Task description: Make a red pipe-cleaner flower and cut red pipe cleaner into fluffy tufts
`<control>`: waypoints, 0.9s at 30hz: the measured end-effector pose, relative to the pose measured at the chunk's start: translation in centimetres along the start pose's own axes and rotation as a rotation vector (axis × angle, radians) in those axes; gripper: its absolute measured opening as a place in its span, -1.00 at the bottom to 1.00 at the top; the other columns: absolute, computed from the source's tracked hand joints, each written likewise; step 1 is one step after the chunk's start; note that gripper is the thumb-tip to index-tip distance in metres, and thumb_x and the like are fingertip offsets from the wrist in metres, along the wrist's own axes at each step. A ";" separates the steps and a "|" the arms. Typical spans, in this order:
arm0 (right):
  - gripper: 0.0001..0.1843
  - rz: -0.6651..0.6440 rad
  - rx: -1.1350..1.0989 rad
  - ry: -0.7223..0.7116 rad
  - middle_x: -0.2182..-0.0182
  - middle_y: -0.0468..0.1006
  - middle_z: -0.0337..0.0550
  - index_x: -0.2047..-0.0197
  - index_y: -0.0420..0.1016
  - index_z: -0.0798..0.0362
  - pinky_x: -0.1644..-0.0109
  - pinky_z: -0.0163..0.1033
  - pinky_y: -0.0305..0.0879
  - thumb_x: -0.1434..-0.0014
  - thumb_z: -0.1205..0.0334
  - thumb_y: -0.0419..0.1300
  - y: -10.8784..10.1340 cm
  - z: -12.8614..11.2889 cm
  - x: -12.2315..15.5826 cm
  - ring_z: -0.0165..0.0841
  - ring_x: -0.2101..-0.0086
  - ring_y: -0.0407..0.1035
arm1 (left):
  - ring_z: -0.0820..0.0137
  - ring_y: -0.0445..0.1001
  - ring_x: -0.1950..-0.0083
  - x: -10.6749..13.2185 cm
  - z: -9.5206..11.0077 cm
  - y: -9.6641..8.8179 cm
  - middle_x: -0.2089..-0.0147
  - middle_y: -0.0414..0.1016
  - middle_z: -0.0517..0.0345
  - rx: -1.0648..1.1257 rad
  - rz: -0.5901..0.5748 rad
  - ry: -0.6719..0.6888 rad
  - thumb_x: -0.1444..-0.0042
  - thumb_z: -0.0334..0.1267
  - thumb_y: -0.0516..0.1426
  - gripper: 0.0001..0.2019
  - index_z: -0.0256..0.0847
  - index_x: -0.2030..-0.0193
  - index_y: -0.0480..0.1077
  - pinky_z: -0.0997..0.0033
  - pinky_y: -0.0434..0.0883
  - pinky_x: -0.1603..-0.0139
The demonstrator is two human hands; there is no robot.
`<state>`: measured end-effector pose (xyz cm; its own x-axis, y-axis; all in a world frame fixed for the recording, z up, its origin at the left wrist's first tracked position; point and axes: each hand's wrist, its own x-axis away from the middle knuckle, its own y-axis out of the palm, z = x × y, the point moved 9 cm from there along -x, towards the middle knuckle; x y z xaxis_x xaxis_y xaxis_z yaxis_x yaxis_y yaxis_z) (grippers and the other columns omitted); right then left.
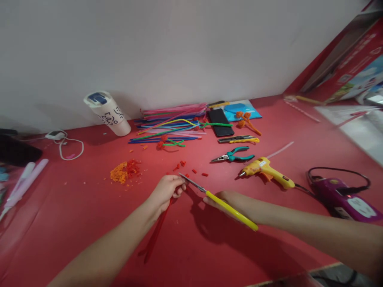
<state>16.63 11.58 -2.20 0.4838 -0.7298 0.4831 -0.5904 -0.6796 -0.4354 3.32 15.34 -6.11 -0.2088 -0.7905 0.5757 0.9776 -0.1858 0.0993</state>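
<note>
My left hand [170, 189] is closed in a pinch on red pipe cleaners [159, 229], whose long ends hang below it toward the table's front. My right hand [231, 203] grips yellow-handled scissors [230, 209]. The scissor blades point left and reach the fingertips of my left hand; whether they touch the red strand is too small to tell. Just beyond my hands lie several short red cut pieces [205, 174]. A heap of orange and red clippings [122, 171] lies to the left.
Teal-handled pliers [233, 154], a utility knife [237, 139] and a yellow glue gun [266, 171] lie right of centre. A purple power strip [344, 199] stands far right. Pipe cleaners [170, 123], a phone [220, 122] and a white tumbler [109, 113] line the wall.
</note>
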 end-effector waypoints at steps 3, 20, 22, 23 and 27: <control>-0.52 -0.086 0.016 0.028 0.70 -0.03 -0.38 0.63 0.18 0.06 0.57 -0.32 -0.06 -0.11 -0.13 -0.07 1.0 0.5 0.0 -0.52 0.63 -0.13 | 0.66 0.02 0.72 0.0 -0.2 0.1 0.73 0.16 0.31 0.011 -0.009 -0.006 0.13 -0.35 0.05 -0.87 -0.31 0.63 0.28 0.62 -0.13 0.70; -0.68 0.116 -0.113 -0.055 0.68 0.20 -0.41 0.44 0.14 0.03 0.65 -0.43 0.07 -0.10 -0.06 -0.01 -1.1 -2.3 -1.2 -0.54 0.70 0.15 | 0.65 0.08 0.66 4.7 1.7 3.4 0.58 0.34 0.25 -0.125 -0.170 0.107 0.00 -0.16 0.07 -0.78 -0.28 0.52 0.31 0.60 -0.05 0.65; -0.71 0.112 -0.109 -0.097 0.65 0.22 -0.41 0.42 0.17 0.04 0.65 -0.44 0.08 -0.12 -0.03 -0.03 -0.9 -2.9 -1.3 -0.54 0.70 0.15 | 0.64 0.08 0.65 5.1 1.8 3.6 0.57 0.34 0.25 -0.151 -0.176 0.121 0.00 -0.18 0.06 -0.79 -0.27 0.53 0.31 0.59 -0.04 0.63; -0.72 0.114 -0.088 -0.101 0.65 0.22 -0.41 0.42 0.17 0.04 0.64 -0.44 0.08 -0.13 0.00 -0.04 -0.8 -3.0 -1.4 -0.54 0.69 0.15 | 0.63 0.08 0.65 5.3 1.8 3.6 0.57 0.33 0.25 -0.164 -0.177 0.125 0.00 -0.20 0.05 -0.80 -0.27 0.53 0.31 0.58 -0.03 0.63; -0.79 0.160 0.049 -0.114 0.61 0.28 -0.34 0.46 0.16 0.05 0.54 -0.42 0.07 -0.13 0.12 -0.03 -0.8 -2.8 -1.4 -0.51 0.59 0.20 | 0.59 0.11 0.64 5.1 1.2 3.6 0.60 0.30 0.24 -0.255 -0.171 0.144 0.00 -0.24 0.00 -0.83 -0.26 0.51 0.30 0.56 -0.01 0.62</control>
<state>14.62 13.33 -0.43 0.4578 -0.8306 0.3170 -0.6349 -0.5550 -0.5375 5.77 11.38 -1.85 -0.3886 -0.8063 0.4459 0.8932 -0.4485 -0.0327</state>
